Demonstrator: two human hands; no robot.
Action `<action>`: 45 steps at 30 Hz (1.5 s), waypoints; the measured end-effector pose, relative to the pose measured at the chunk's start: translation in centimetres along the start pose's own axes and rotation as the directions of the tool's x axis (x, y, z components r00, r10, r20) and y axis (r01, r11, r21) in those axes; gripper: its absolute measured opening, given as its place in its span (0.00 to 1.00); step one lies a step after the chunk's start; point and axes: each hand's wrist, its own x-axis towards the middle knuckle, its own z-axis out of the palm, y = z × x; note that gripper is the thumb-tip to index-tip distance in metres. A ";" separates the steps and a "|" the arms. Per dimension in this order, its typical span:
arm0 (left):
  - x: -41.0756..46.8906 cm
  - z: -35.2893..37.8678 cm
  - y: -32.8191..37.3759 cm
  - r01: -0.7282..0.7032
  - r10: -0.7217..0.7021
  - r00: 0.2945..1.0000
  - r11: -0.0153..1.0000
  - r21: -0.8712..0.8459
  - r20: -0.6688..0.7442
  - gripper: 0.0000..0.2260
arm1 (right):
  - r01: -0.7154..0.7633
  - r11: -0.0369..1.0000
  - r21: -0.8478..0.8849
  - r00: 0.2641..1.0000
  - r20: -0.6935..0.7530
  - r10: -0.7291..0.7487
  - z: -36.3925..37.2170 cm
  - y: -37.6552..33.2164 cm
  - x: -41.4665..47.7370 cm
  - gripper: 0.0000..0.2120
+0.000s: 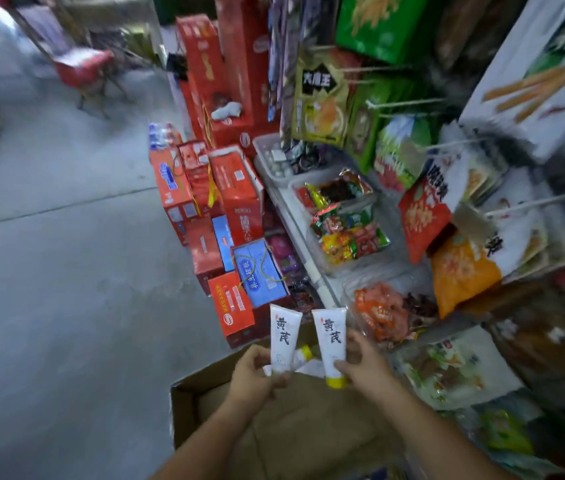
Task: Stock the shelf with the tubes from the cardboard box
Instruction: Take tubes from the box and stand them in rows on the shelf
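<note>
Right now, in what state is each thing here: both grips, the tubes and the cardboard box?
left grip: holds the left tube by its lower end.
right grip: pinches the right tube just above its cap.
left tube: upright, crimped end up, cap hidden.
right tube: upright, yellow cap on, pointing down.
third tube: behind the left tube, mostly hidden, capped.
cardboard box: open, below both grips.

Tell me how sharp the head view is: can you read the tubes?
Head view: left tube and right tube are sharp, black characters legible; snack bags at right and the chair smear with blur; wide-angle edges bend; flat light, no glare.
</note>
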 end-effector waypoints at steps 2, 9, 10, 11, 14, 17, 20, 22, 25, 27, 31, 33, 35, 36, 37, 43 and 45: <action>-1.0 -0.9 3.1 -0.060 0.060 0.998 0.998 -0.016 -0.002 0.17 | 0.071 0.997 0.043 0.997 -0.015 -0.070 -0.8 -2.9 -1.1 0.25; -6.0 -3.2 13.5 -0.217 0.217 0.976 0.975 -0.043 0.012 0.14 | 0.200 0.978 0.063 0.978 -0.068 -0.196 -4.3 -13.1 -6.9 0.23; -6.6 -3.6 14.8 -0.232 0.232 0.972 0.972 -0.033 0.021 0.15 | 0.208 0.976 0.062 0.975 -0.086 -0.203 -4.8 -14.3 -7.8 0.24; -7.1 -4.1 16.1 -0.253 0.253 0.967 0.967 -0.020 0.033 0.16 | 0.217 0.974 0.064 0.972 -0.103 -0.210 -5.3 -15.5 -8.6 0.25; -8.6 -5.3 19.9 -0.317 0.317 0.945 0.948 -0.009 0.077 0.17 | 0.243 0.966 0.092 0.959 -0.174 -0.224 -6.8 -18.7 -11.9 0.27; -10.4 -5.7 23.3 -0.382 0.381 0.916 0.924 -0.019 0.124 0.15 | 0.291 0.951 0.105 0.929 -0.267 -0.255 -8.2 -21.2 -15.2 0.27; -12.3 -5.5 26.0 -0.431 0.429 0.881 0.902 -0.036 0.201 0.17 | 0.325 0.940 0.103 0.895 -0.354 -0.271 -9.2 -22.8 -18.3 0.27; -13.4 -4.8 27.6 -0.460 0.453 0.854 0.887 -0.036 0.257 0.17 | 0.343 0.933 0.108 0.869 -0.414 -0.271 -9.9 -23.4 -20.2 0.26; -15.6 -3.2 29.5 -0.503 0.490 0.805 0.863 -0.052 0.335 0.16 | 0.345 0.931 0.122 0.847 -0.467 -0.253 -11.3 -23.7 -23.4 0.23; -17.6 -2.0 30.4 -0.532 0.515 0.771 0.844 -0.066 0.374 0.15 | 0.347 0.929 0.129 0.828 -0.507 -0.239 -12.4 -23.7 -25.6 0.23; -21.6 1.0 31.7 -0.568 0.559 0.697 0.813 -0.130 0.449 0.17 | 0.362 0.923 0.133 0.772 -0.598 -0.217 -15.2 -22.7 -30.7 0.22; -23.8 2.7 32.1 -0.571 0.569 0.666 0.805 -0.161 0.482 0.18 | 0.356 0.928 0.107 0.734 -0.647 -0.207 -16.7 -21.8 -33.1 0.22; -25.9 4.4 32.3 -0.573 0.576 0.633 0.798 -0.187 0.517 0.17 | 0.361 0.927 0.101 0.697 -0.690 -0.196 -18.0 -21.1 -35.7 0.23; -27.0 5.2 32.4 -0.571 0.571 0.618 0.799 -0.191 0.541 0.16 | 0.367 0.923 0.111 0.682 -0.707 -0.187 -18.6 -20.7 -37.1 0.23; -28.1 6.1 32.5 -0.566 0.561 0.604 0.802 -0.191 0.566 0.16 | 0.368 0.923 0.117 0.667 -0.725 -0.174 -19.0 -20.3 -38.5 0.22; -34.8 11.7 31.6 -0.587 0.556 0.517 0.784 -0.203 0.651 0.19 | 0.384 0.914 0.131 0.600 -0.787 -0.139 -21.3 -16.1 -47.1 0.21; -37.7 13.4 30.6 -0.593 0.545 0.483 0.779 -0.202 0.685 0.19 | 0.386 0.909 0.156 0.587 -0.802 -0.111 -21.9 -14.3 -50.2 0.22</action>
